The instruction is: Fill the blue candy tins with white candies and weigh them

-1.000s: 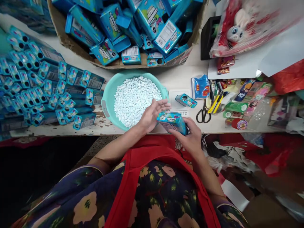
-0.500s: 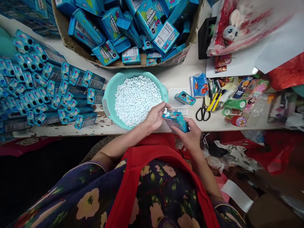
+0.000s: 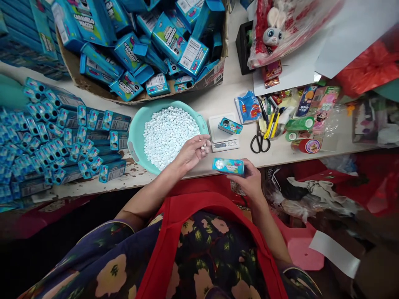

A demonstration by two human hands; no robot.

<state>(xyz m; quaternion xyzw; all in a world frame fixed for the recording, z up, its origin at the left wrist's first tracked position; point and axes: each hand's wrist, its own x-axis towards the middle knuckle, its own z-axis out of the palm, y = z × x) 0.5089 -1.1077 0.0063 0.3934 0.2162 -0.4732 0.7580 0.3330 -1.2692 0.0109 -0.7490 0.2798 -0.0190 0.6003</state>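
My right hand (image 3: 250,178) is closed round a blue candy box (image 3: 229,165), its top turned up toward me. White candies show in the round hole at the box's left end. My left hand (image 3: 192,153) has curled fingers with a few white candies (image 3: 204,146) in them, beside the right rim of a turquoise basin (image 3: 134,128). White candies (image 3: 170,133) fill the basin. Behind my hands is a small digital scale (image 3: 225,145), and on it lies another blue candy box (image 3: 230,126).
A cardboard box (image 3: 102,97) piled with blue candy boxes stands at the back. Rows of blue boxes (image 3: 77,145) line the left. To the right lie black-handled scissors (image 3: 259,142), yellow cutters (image 3: 272,123), a blue packet (image 3: 247,107) and a bagged plush toy (image 3: 273,36).
My left hand has drawn away leftward from the held box, keeping a few candies. The box has tipped so its top faces up. The view has shifted, uncovering more of the scale.
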